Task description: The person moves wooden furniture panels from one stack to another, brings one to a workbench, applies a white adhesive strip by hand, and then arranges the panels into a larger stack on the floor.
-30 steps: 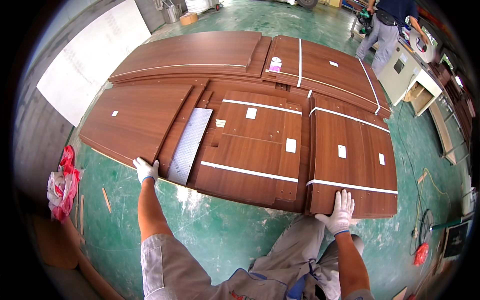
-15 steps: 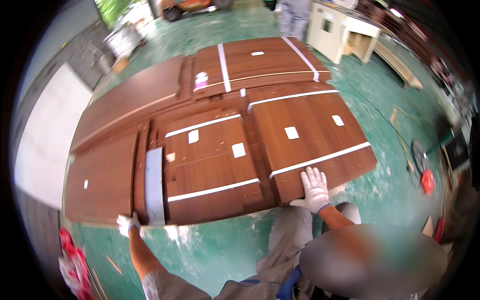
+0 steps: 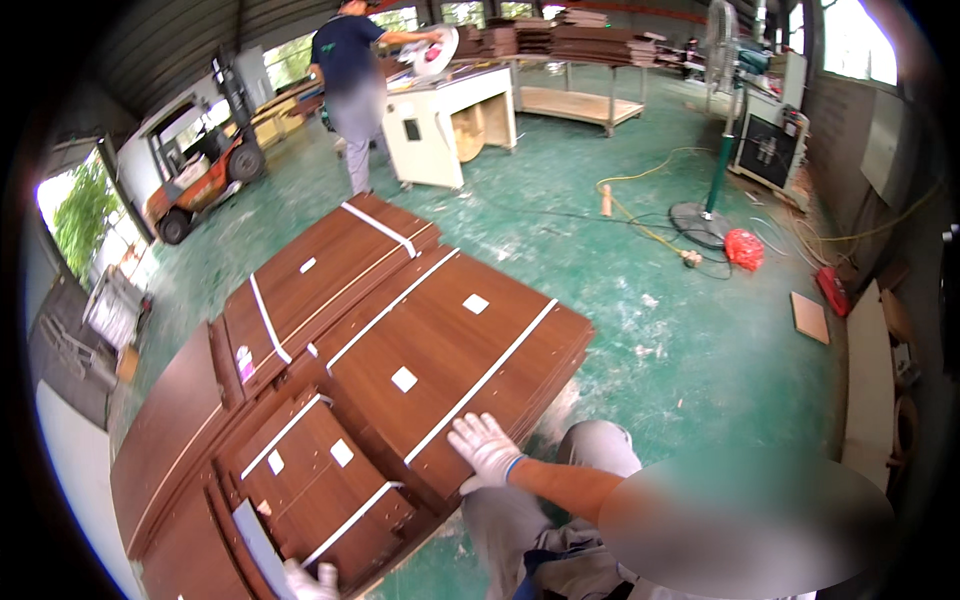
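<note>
Right hand in a white work glove, laid flat, fingers spread and open, on the near edge of the top brown panel stack; pressing on it, nothing gripped. Left hand, also gloved, only partly visible at the lower edge of the picture, at the near edge of the lower panel stack; whether closed on the edge or merely resting against it cannot be told. Both stacks strapped with white bands and lying on the green floor, directly in front of the knees. Probable hazards: a flat palm gives no purchase, so a push or lift from this contact risks slipping off the smooth laminate; fingers near the edge between layered panels risk pinching should a sheet shift; uneven effort between the widely spaced hands risks skewing the stack or sliding the upper sheets under their bands. Bent posture over a low load: back strain likely. Yellow cable and pedestal fan well apart to the right; another person at the white workbench beyond.
</note>
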Tool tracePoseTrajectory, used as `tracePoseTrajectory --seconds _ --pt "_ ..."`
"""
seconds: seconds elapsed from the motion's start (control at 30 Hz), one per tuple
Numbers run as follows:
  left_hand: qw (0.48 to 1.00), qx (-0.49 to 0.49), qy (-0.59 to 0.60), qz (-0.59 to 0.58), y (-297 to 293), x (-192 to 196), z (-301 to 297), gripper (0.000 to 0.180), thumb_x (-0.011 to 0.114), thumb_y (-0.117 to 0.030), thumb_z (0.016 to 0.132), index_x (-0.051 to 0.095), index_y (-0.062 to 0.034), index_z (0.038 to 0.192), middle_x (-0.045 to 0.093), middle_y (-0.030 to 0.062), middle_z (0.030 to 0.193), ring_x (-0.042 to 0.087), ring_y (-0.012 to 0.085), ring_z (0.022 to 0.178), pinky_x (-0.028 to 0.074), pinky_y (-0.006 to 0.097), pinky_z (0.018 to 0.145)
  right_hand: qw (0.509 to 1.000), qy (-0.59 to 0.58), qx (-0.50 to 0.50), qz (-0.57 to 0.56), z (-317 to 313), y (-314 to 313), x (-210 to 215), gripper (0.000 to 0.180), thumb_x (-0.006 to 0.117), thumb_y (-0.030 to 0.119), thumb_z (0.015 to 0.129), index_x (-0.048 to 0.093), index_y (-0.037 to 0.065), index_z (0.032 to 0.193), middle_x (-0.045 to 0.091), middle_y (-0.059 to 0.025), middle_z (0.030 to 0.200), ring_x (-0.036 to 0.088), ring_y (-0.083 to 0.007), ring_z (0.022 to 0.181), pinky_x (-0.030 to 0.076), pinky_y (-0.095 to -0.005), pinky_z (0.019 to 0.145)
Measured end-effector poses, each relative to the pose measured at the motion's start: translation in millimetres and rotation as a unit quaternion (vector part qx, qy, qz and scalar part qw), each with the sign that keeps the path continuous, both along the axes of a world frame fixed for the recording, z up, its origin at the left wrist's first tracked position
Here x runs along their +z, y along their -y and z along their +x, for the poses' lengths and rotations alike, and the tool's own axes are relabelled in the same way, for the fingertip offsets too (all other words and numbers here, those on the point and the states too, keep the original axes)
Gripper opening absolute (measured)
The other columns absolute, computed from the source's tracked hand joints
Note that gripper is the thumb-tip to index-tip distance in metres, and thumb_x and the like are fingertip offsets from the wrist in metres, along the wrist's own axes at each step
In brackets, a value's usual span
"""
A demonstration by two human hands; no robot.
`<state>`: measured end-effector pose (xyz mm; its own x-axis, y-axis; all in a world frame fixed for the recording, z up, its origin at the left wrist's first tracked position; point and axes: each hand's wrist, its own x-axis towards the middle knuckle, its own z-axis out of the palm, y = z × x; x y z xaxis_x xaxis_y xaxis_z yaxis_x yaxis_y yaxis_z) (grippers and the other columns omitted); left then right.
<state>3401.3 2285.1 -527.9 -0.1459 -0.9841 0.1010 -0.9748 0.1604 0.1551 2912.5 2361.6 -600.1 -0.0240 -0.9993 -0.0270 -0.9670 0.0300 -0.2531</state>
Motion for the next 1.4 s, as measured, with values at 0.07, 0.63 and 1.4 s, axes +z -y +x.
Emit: tracePoseTrajectory --seconds 0.07,0.63,1.4 --pt "0.973 -0.229 0.005 -0.016 4.1 -39.4 -44.9 0.091 0.091 -0.047 0.065 0.058 0.0075 0.13 0.061 0.0326 0.127 0.058 0.0497 0.119 0.047 0.052 0.105 1.0 -0.004 0.002 -0.024 1.8 1.3 1.0 0.117 0.075 0.072 0.074 0.035 0.004 0.161 0.027 -0.0243 0.169 0.021 -0.0436 0.159 0.012 -0.0581 0.129" --pt "0.913 -0.38 0.14 0.04 15.7 -51.1 -118.3 0.119 0.092 -0.045 0.063 0.034 0.0082 0.153 0.034 0.0359 0.158 0.031 0.0529 0.148 0.027 0.057 0.125 0.992 0.084 0.09 0.011 -41.2 -22.7 -19.1 0.12 0.085 0.052 0.068 0.03 0.003 0.163 0.023 -0.0214 0.172 0.016 -0.0378 0.161 0.012 -0.0508 0.132" --pt "0.899 -0.434 0.051 -0.011 36.1 -78.0 -103.1 0.099 0.09 -0.036 0.058 0.047 0.009 0.135 0.044 0.0368 0.148 0.041 0.058 0.14 0.03 0.072 0.119 0.995 0.035 -0.094 0.017 -30.4 -19.7 7.1 0.104 0.083 0.058 0.076 0.04 0.005 0.155 0.035 -0.0229 0.162 0.027 -0.0437 0.154 0.017 -0.0571 0.128"
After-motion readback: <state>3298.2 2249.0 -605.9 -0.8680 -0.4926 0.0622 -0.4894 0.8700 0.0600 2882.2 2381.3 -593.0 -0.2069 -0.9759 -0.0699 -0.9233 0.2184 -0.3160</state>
